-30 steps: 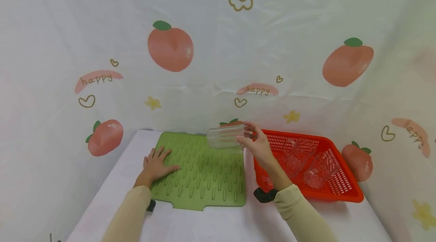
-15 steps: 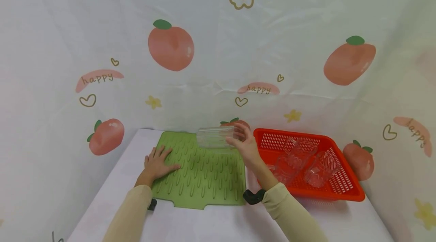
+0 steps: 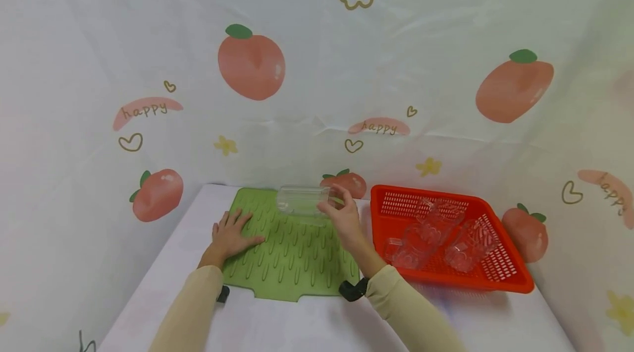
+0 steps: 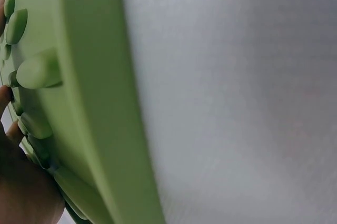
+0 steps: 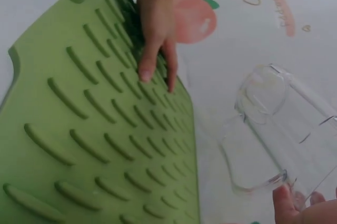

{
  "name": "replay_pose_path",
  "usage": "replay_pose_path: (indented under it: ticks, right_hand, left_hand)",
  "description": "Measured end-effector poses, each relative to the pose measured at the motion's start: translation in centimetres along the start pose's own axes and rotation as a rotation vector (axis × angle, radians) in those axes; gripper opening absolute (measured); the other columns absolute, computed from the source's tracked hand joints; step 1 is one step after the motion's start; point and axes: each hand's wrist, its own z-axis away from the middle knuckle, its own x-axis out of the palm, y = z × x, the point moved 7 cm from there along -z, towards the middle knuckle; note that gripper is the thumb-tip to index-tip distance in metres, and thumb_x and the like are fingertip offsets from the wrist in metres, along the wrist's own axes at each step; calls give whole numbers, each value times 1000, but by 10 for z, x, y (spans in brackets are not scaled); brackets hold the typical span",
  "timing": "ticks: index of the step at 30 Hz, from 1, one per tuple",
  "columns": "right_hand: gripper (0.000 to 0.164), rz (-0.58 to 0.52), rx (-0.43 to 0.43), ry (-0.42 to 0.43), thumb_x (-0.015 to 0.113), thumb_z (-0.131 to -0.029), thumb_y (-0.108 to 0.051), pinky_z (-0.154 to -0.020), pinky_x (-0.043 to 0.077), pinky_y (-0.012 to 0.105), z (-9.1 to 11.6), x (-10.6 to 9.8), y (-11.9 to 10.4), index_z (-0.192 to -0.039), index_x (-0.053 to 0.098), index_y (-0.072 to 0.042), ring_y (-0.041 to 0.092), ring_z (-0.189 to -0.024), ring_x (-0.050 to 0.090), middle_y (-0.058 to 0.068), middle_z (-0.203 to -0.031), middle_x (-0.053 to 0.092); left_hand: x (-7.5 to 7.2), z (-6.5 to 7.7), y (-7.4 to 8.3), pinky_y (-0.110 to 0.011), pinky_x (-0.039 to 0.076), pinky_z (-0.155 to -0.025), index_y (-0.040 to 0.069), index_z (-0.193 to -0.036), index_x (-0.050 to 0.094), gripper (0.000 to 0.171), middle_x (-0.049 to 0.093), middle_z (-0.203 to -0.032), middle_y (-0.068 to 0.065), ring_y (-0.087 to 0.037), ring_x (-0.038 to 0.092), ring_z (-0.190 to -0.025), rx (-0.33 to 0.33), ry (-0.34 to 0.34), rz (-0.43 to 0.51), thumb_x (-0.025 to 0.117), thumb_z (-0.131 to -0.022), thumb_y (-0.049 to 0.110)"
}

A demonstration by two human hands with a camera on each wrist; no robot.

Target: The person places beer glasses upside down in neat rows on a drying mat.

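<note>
My right hand (image 3: pixel 345 219) grips one end of a clear mug (image 3: pixel 301 201), held sideways over the back of a green drying mat (image 3: pixel 297 272). Seen from the right wrist, the mug's looped handle (image 5: pixel 230 153) and round end face left, and the fingers (image 5: pixel 287 205) are around its lower edge. Spread out on the mat's left side lies my left hand (image 3: pixel 230 237), fingers straight and palm down. The left wrist view catches only part of that hand (image 4: pixel 26 182) beside the raised green ridges.
To the right of the mat stands a red slotted basket (image 3: pixel 522 284) with several clear mugs (image 3: pixel 470 247) lying in it. A white printed cloth (image 3: pixel 287 143) hangs behind the table (image 3: pixel 297 324). Black bands (image 3: pixel 354 290) sit at both wrists.
My right hand has carried the mug leftward, from beside the basket to over the back of the mat. The left hand has stayed on the mat's left side.
</note>
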Motion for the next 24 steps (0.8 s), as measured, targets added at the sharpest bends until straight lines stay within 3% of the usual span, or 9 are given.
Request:
replay_pose_path:
  ticks: [5,15,24]
  right_hand:
    - [57,37,-11,4,72,-93,-13,-107,52,46,-1,10,7,-145,50,-11,37,-134,54,15,-145,52]
    - [60,13,-5,-19,72,-93,-12,-109,50,51,-5,29,21,-147,48,-10,41,-139,51,19,-149,50]
    - [60,34,-88,-65,75,-90,-22,-96,58,40,-6,43,27,-145,52,-13,42,-132,56,21,-144,53]
  left_hand:
    - [0,0,2,-81,6,-116,11,-157,37,101,20,-167,-27,-58,5,-153,-4,0,-3,63,-83,74]
    - [2,-1,2,-81,11,-116,12,-158,36,96,21,-168,-25,-58,7,-153,-20,-31,-47,65,-86,69]
    - [2,-3,0,-80,9,-117,13,-159,35,96,19,-168,-24,-57,6,-154,-12,-41,-28,66,-87,67]
